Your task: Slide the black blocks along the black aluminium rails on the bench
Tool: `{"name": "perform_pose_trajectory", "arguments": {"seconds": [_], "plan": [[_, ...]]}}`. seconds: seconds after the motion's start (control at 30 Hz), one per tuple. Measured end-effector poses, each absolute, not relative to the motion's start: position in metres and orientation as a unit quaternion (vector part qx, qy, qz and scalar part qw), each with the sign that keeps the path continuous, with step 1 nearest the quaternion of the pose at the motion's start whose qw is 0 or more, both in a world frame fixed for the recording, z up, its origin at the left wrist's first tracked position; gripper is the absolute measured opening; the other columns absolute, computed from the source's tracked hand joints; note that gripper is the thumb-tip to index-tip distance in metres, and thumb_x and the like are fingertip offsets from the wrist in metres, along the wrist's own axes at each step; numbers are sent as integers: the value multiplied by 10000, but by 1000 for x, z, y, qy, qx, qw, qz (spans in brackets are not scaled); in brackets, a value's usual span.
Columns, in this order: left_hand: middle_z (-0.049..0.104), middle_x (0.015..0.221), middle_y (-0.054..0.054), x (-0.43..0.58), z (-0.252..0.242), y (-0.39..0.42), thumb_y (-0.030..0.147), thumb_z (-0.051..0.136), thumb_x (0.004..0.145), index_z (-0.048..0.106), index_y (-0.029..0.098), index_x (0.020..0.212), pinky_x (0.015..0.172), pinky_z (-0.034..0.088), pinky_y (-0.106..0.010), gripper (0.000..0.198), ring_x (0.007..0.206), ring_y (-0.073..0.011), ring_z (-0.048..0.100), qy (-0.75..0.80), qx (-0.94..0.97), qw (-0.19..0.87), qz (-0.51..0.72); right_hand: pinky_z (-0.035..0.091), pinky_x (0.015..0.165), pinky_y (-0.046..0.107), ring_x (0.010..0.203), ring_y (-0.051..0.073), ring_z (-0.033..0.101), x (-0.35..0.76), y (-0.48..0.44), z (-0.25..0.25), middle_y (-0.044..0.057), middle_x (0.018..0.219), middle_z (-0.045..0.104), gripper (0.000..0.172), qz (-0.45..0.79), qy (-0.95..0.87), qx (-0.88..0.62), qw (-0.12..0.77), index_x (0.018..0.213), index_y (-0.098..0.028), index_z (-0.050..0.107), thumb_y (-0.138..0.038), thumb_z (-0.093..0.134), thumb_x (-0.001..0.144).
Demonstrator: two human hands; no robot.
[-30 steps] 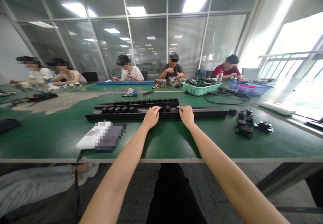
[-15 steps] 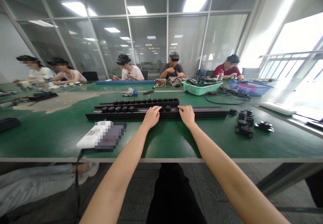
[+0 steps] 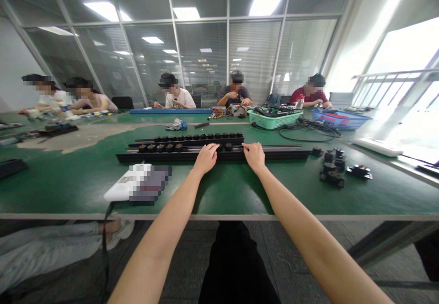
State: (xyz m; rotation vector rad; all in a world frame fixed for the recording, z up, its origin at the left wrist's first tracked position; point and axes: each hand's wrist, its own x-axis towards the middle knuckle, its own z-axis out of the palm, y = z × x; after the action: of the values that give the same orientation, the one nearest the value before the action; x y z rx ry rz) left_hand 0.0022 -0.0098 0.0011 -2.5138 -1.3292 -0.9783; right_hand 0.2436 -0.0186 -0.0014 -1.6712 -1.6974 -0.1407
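At the near edge of the green worktop, a white device lies left of my arms. Beyond it, my left hand and right hand rest knuckles-up on the long black rail, fingers curled. I cannot tell whether they grip it. Small black knobs sit between them. A second rail lies just behind, loose black parts to the right, a green basket farther off.

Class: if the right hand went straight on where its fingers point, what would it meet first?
The right hand rests on the near black rail. Beyond that it would likely meet the right end of the far knob-lined rail, though depth is unclear.
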Motion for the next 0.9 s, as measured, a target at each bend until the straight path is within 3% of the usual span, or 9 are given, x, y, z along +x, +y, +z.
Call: {"name": "perform_pose_trajectory", "arguments": {"seconds": [0.9], "plan": [[643, 1440, -124, 2, -1, -8, 121, 449, 998, 630, 174, 1412, 1258, 392, -494, 455, 1357, -256, 594, -440, -834, 66, -328, 353, 1182, 380, 1138, 258, 619, 248, -23, 2, 152, 1135, 764, 408, -66, -631, -689, 352, 1284, -180, 781, -190, 461, 1031]]}}
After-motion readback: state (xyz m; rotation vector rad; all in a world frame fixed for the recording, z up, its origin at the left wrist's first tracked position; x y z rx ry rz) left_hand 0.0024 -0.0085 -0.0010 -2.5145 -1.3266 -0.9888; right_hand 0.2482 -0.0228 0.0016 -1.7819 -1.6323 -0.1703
